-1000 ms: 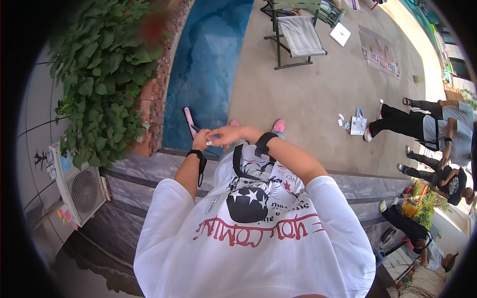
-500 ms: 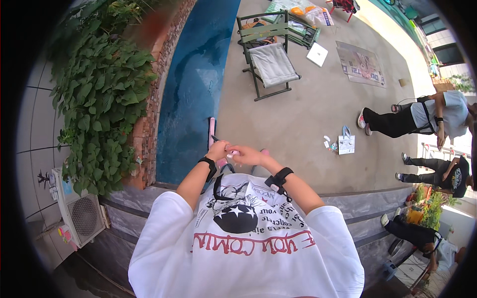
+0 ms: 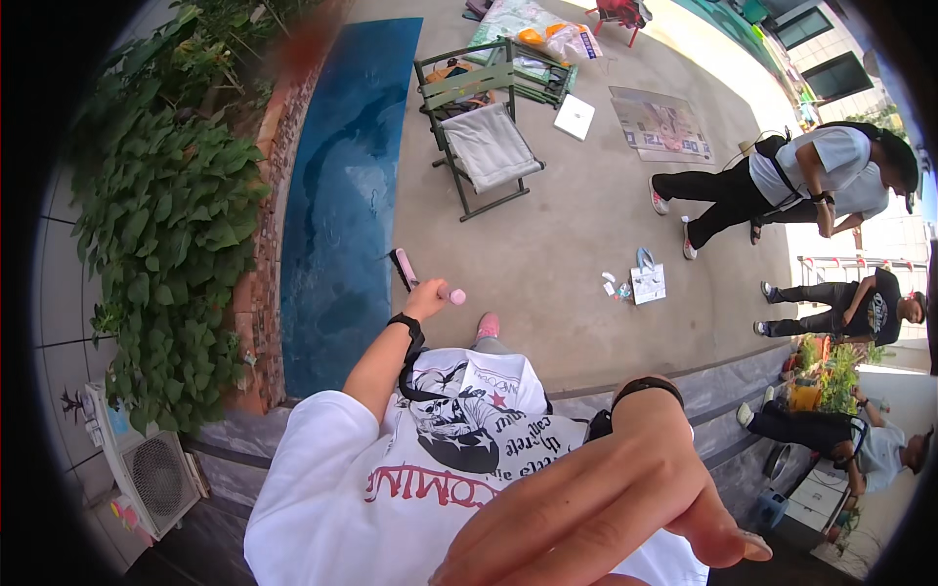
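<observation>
Your left hand (image 3: 426, 301) is closed around a pink-and-black tool (image 3: 404, 264), whose long axis slants from a pink bar at the upper left, through the fist, to a rounded pink end just right of the knuckles. In view, the tool lies beside the edge of the blue strip (image 3: 342, 195); its height above the concrete floor (image 3: 547, 254) cannot be told. Your right hand (image 3: 596, 493) is raised near the lens, well apart from the tool; whether its partly cropped fingers are open cannot be confirmed.
</observation>
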Demonstrator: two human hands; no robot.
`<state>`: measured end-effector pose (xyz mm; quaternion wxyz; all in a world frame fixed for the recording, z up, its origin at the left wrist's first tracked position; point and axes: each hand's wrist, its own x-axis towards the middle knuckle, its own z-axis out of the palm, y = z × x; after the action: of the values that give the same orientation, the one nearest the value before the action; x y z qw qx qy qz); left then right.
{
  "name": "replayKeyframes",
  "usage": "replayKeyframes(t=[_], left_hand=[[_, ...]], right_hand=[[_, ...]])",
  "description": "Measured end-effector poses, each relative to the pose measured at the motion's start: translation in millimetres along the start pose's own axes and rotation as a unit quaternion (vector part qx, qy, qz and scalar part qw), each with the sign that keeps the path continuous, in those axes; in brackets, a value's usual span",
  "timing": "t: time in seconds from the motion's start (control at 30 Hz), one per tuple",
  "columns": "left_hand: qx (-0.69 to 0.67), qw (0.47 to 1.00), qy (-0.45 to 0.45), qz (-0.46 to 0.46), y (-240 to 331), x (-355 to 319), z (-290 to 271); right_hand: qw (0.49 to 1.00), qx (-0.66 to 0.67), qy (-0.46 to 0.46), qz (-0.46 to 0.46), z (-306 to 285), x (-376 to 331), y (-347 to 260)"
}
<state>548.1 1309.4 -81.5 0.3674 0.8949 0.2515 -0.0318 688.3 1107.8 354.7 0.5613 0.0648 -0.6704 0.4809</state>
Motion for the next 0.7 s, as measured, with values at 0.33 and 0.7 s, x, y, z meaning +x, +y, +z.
replayKeyframes(t=[0.33,0.7], left_hand=[[-0.057,0.998,0.029,-0.023,-17,-16,-14],[-0.107,0.993,0.055,-0.013,-7,-8,-1]], right_hand=[[0.993,0.079,0.074,0.047,21,26,2],[0.941,-0.086,0.261,-0.196,41,48,39]])
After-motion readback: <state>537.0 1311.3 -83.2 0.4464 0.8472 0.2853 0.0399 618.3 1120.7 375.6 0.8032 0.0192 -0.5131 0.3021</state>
